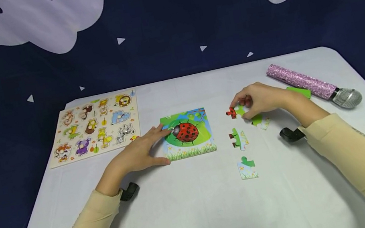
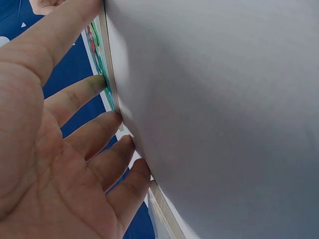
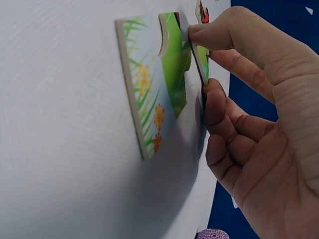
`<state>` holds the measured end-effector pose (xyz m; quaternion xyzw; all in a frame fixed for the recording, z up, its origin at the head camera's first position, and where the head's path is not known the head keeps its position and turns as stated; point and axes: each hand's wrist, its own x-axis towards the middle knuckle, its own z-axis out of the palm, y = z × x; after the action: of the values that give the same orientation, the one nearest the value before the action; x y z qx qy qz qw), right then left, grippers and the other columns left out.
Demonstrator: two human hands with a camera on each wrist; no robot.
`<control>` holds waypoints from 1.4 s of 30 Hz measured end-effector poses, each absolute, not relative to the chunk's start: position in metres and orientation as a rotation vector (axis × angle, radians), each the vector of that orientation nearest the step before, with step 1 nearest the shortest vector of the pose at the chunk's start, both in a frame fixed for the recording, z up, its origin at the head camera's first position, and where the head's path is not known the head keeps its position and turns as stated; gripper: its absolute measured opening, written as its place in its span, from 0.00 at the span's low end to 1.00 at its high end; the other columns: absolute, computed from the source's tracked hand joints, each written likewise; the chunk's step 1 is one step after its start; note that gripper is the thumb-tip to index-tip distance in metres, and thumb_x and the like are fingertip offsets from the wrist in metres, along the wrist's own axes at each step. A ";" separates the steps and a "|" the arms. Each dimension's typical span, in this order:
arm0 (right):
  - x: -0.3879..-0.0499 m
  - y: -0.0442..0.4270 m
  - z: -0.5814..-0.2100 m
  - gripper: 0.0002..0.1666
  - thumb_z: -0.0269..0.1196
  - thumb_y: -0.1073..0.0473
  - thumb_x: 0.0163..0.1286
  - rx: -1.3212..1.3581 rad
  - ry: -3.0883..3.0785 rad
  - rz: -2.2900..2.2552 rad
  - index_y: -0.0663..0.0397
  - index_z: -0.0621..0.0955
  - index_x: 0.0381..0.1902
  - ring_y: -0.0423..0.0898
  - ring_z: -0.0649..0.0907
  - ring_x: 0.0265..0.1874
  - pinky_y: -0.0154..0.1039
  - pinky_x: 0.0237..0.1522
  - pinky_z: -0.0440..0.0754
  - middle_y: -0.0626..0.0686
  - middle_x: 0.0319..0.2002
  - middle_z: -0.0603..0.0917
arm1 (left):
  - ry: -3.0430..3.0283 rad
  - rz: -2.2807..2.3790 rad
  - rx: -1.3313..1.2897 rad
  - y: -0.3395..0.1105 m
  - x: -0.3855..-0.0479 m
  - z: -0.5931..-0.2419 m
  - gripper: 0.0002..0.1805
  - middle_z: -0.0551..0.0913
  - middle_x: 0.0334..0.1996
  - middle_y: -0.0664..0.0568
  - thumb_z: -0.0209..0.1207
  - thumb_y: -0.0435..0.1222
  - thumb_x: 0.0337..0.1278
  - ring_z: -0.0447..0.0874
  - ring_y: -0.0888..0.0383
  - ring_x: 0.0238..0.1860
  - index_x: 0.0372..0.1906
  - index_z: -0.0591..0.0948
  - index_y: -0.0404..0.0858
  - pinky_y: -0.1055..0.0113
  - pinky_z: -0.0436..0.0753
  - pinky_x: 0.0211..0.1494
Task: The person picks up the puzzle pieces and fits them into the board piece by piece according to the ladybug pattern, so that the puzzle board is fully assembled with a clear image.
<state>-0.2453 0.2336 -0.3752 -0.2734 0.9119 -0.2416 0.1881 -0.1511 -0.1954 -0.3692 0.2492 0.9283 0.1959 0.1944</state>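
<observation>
A square ladybug puzzle board lies flat on the white table. My left hand touches its left edge with extended fingers and thumb; the left wrist view shows the fingertips along the edge. To the right of the board, my right hand pinches a red-and-green puzzle piece between thumb and fingers. That piece looks tilted up in the right wrist view. Below this hand lies a green flowered puzzle piece. Nearer the front lie a green-and-white puzzle piece and a flowered puzzle piece.
An animal puzzle board lies at the back left. A pink glittery microphone with a silver head lies at the back right, beside a partly hidden green flat thing. A dark blue cloth hangs behind the table.
</observation>
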 end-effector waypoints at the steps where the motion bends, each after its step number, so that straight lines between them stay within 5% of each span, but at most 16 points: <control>1: -0.245 0.234 -0.375 0.24 0.80 0.61 0.58 -0.767 2.565 -0.681 0.46 0.90 0.55 0.46 0.79 0.41 0.40 0.47 0.78 0.49 0.40 0.84 | 2.602 0.550 0.699 -0.195 -0.151 -0.369 0.52 0.52 0.88 0.43 0.77 0.53 0.59 0.50 0.37 0.88 0.85 0.65 0.49 0.30 0.58 0.84; 42: -0.240 0.205 -0.362 0.26 0.78 0.58 0.58 -0.947 2.623 -0.717 0.45 0.89 0.56 0.47 0.81 0.44 0.49 0.53 0.81 0.50 0.42 0.86 | 2.600 0.555 0.700 -0.195 -0.153 -0.369 0.52 0.53 0.88 0.44 0.77 0.53 0.58 0.50 0.38 0.88 0.85 0.65 0.50 0.29 0.57 0.84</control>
<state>-0.2398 0.2048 -0.3625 -0.3262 0.9031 -0.2470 0.1306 -0.1525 -0.1951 -0.3690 0.2496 0.9276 0.1981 0.1950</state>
